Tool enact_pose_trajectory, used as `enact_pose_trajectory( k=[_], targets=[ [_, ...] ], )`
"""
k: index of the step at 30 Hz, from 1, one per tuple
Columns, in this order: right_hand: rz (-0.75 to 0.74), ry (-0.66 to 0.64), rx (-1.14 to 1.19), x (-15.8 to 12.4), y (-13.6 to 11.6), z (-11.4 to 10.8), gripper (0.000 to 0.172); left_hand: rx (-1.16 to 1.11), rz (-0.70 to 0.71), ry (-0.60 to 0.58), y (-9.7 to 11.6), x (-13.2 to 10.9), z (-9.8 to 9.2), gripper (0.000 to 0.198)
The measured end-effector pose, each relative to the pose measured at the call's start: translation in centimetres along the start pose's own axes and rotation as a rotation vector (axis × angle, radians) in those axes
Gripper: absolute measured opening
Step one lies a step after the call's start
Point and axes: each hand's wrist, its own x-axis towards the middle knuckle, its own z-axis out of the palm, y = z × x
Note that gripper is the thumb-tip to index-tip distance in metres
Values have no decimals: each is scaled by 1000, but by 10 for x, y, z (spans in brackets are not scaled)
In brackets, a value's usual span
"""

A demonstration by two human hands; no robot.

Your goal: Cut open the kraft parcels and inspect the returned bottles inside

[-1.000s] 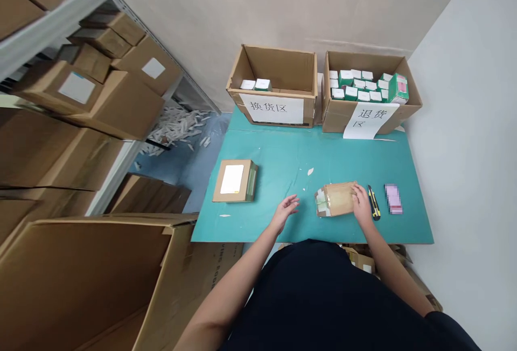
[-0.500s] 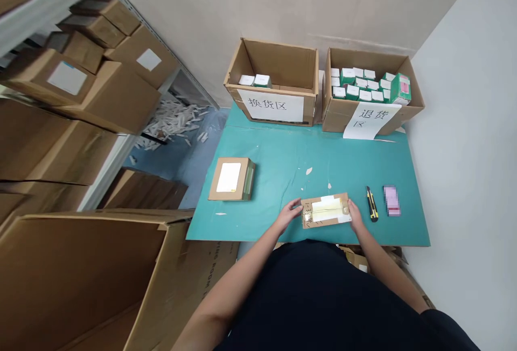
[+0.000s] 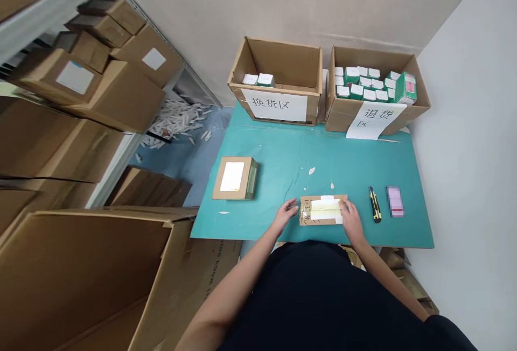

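A small flat cardboard box (image 3: 323,221) with a white label, clear tape and handwriting lies on the green table (image 3: 283,146) near its front edge. My left hand (image 3: 286,215) is just off the box's left end, fingers apart and holding nothing. Over the right end of the box is my right hand (image 3: 351,220), its fingers spread on the label and tape. A yellow and black utility knife (image 3: 375,205) lies right of that hand, and beyond it a pink, blurred phone-like object (image 3: 395,201).
A closed carton (image 3: 235,178) sits at the table's left. Two open boxes with paper signs, one (image 3: 313,107) at back centre and one (image 3: 337,114) at back right, hold green-and-white packs. A large open carton (image 3: 181,265) and loaded shelves (image 3: 113,162) stand left.
The small box has come to lie flat on the table. My left hand has let go of its left end, and my right hand has moved from its right end onto its top.
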Motion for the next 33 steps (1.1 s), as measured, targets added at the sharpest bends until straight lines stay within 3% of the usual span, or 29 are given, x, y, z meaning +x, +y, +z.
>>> enact_pose_trajectory(
  k=[7,11,14,18,22,26,29,33],
  targets=[
    [179,62,101,-4,55,-19,52,-4,-95,-35,-2,-6,13,70],
    [322,85,306,-3,60,-16,59,-84,-51,-158,0,-13,33,72],
    [337,20,439,8,43,-1,67,-111,72,-114,8,-17,37,77],
    [317,-90,545,26,2,17,75,-74,191,53,24,-18,19,74],
    [184,20,540,32,-50,11,60,8,263,85,36,-19,8,65],
    [61,118,349,29,-78,-7,48,23,295,24,36,-18,19,61],
    [91,157,290,28,-63,-18,45,-1,287,-34,32,-15,26,61],
    [228,169,334,27,-9,-33,50,-30,234,-33,27,-11,22,63]
  ],
)
